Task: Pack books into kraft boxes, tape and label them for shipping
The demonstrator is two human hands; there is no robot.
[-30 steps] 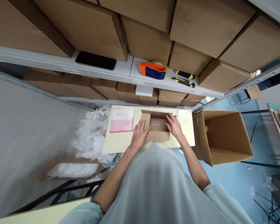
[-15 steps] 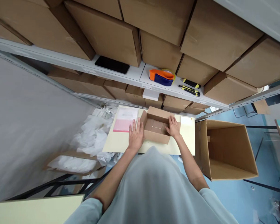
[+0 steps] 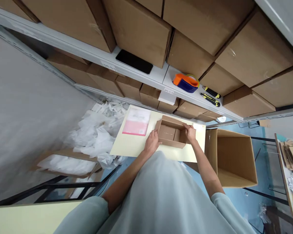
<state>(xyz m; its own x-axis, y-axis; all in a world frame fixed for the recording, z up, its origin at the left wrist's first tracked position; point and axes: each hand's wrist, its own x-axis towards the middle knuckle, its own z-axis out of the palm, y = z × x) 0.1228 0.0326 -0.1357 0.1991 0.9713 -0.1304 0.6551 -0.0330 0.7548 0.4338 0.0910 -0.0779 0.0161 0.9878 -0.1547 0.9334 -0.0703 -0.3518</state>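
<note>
Brown box (image 3: 171, 143) on table (image 3: 134, 144). Left hand (image 3: 152, 143), spread a moment ago, now curled onto one end; right hand (image 3: 190, 133), grip closed, on the other. Box seems steadied.

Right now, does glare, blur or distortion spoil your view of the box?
Head view: no glare on the box, nor on the left hand or right hand; all are readable.
Head view: wide-angle stretch toward the edges, the wall soft.
Head view: a small glint on an upper carton.
</note>
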